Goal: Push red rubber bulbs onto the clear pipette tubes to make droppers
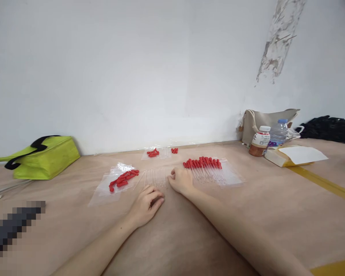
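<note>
We had both hands low over the tabletop (290, 214), close together but apart. Our left hand (148, 205) rested half curled, its thumb a little away from the forefinger, with nothing visible in its grasp; its knuckles were just beside the near ends of a row of thin clear tubes (155, 178). Our right hand (181, 180) was bent inward, fingertips near the right end of that row, and we could not tell whether it pinched anything.

The clear tubes lay side by side between two groups. To their left, we saw loose red bulbs (122, 179) heaped on a clear plastic bag (102, 189). To their right, just past our right hand, red-topped tubes (202, 165) lay in a line, their red ends toward the wall (132, 76), some of them over another plastic bag (232, 174). Farther back, near the wall, we had a small pile of red bulbs (153, 153) on a third bag (164, 153), with a smaller cluster (174, 151) at its right.

Well apart at the left stood a lime-green bag (50, 155); at the right were a brown-filled bottle (260, 142) and a blue-capped bottle (278, 132).
</note>
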Demonstrator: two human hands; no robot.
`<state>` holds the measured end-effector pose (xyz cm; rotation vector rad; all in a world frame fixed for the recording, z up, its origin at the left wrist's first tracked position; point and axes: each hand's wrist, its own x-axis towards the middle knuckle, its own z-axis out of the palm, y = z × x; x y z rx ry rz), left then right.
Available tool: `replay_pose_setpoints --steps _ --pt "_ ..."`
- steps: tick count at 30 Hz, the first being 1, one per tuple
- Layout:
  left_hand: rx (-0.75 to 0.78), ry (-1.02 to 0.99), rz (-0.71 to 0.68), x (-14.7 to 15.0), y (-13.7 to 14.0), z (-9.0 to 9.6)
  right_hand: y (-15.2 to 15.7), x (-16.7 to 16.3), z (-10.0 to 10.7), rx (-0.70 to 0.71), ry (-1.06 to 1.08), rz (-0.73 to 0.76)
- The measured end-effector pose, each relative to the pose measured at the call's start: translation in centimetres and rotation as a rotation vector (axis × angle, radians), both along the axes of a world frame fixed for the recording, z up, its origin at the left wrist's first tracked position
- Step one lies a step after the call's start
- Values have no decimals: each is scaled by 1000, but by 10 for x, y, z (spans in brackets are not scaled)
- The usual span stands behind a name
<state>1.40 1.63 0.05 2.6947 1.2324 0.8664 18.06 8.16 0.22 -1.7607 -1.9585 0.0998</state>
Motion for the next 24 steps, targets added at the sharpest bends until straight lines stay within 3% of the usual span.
replay_pose_setpoints --steps 3,7,11,16,24 --pt "108 -19 155 -11 8 2 9 -19 -1 -69 12 -32" --pt "222 6 480 -49 33 11 15 -29 -1 -122 0 -57" --pt "103 144 703 -97 62 14 14 -29 0 -139 -19 -53" --pt "-87 201 507 -118 82 4 13 -30 1 -148 -46 -38" --pt "-32 235 424 -87 84 0 12 -26 0 -115 -81 9"
